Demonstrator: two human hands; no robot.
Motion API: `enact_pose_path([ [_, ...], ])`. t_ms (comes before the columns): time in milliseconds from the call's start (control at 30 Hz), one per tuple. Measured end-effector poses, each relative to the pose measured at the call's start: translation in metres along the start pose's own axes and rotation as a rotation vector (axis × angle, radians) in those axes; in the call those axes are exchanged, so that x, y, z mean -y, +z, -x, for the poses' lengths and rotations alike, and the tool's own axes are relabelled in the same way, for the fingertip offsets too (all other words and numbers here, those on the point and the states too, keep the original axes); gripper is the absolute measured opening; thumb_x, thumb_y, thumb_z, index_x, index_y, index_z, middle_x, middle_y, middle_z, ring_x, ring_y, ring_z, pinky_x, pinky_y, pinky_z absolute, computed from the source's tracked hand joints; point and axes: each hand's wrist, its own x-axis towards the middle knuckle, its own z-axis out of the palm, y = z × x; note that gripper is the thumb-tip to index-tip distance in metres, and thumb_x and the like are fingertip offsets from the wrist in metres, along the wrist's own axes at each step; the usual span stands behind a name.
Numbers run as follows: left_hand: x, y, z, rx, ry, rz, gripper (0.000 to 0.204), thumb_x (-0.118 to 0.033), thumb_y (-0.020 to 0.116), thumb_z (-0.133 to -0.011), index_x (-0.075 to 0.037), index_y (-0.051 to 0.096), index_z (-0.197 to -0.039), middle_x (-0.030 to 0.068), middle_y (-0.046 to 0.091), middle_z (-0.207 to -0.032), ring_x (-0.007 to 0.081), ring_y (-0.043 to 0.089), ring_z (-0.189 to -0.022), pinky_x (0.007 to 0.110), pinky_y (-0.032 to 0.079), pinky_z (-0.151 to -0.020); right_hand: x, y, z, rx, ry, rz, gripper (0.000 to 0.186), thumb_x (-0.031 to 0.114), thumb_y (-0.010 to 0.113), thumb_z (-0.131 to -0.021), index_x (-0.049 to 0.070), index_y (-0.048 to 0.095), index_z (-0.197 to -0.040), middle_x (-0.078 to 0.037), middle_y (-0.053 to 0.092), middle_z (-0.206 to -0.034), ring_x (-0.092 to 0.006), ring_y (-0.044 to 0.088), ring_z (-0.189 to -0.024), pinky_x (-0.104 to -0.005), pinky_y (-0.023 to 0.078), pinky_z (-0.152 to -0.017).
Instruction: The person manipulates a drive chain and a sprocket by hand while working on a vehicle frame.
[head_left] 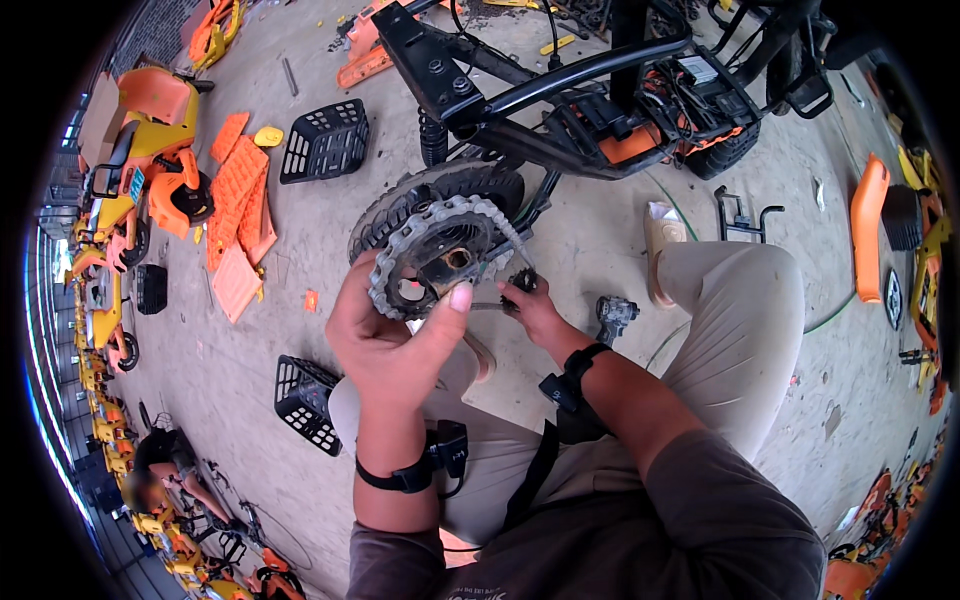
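My left hand (pixel 390 345) is closed round the lower left rim of a large chainring (pixel 432 272), its thumb pressed on the face near the square-looking centre hole. A grey chain (pixel 480 208) wraps the chainring's teeth and runs down its right side. At that lower end, my right hand (pixel 538 310) pinches a small dark toothed part (pixel 518 286), partly covered by the fingers; its exact kind is unclear. Just behind the chainring stands a black-tyred wheel (pixel 495 185), below the black vehicle frame (pixel 540 85).
A cordless impact wrench (pixel 614 316) stands right of my right hand, near my bent leg. Black plastic baskets (pixel 326 140) and orange panels (pixel 240 190) lie to the left. Yellow-orange bikes (pixel 150 120) line the left side, where another person (pixel 172 455) is low down. A thin green hose (pixel 835 315) crosses the floor.
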Motion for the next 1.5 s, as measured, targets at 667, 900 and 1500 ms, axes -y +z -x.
enact_pose_path([
  [667, 0.001, 0.004, 0.001, 0.018, 0.042, -0.010, 0.036, -0.008, 0.086, -0.070, 0.004, 0.065, -0.097, 0.0097, 0.066, -0.096, 0.0156, 0.062, -0.087, 0.028, 0.049, -0.078, 0.005, -0.006, 0.014, 0.099, 0.059, 0.150, 0.084, 0.032, 0.079, -0.083, 0.004, 0.030, -0.145, -0.010, 0.056, -0.126, -0.0240, 0.055, -0.114, -0.0472, 0.046, -0.095],
  [900, 0.002, 0.005, 0.000, 0.034, 0.050, 0.011, 0.035, -0.008, 0.086, -0.070, 0.004, 0.064, -0.095, 0.0098, 0.066, -0.095, 0.0160, 0.061, -0.087, 0.027, 0.049, -0.077, 0.000, 0.004, 0.018, -0.002, 0.013, 0.223, 0.079, 0.033, 0.079, -0.082, 0.001, 0.039, -0.142, -0.009, 0.060, -0.122, -0.0232, 0.056, -0.110, -0.0414, 0.046, -0.090],
  [1500, 0.005, 0.004, -0.001, 0.038, 0.102, -0.011, 0.036, -0.009, 0.088, -0.067, 0.004, 0.066, -0.092, 0.0091, 0.066, -0.089, 0.0156, 0.062, -0.081, 0.027, 0.049, -0.072, -0.009, -0.008, -0.003, -0.037, -0.098, 0.319, 0.061, 0.037, 0.080, -0.082, -0.004, 0.058, -0.120, -0.012, 0.067, -0.110, -0.0199, 0.062, -0.102, -0.0325, 0.048, -0.089],
])
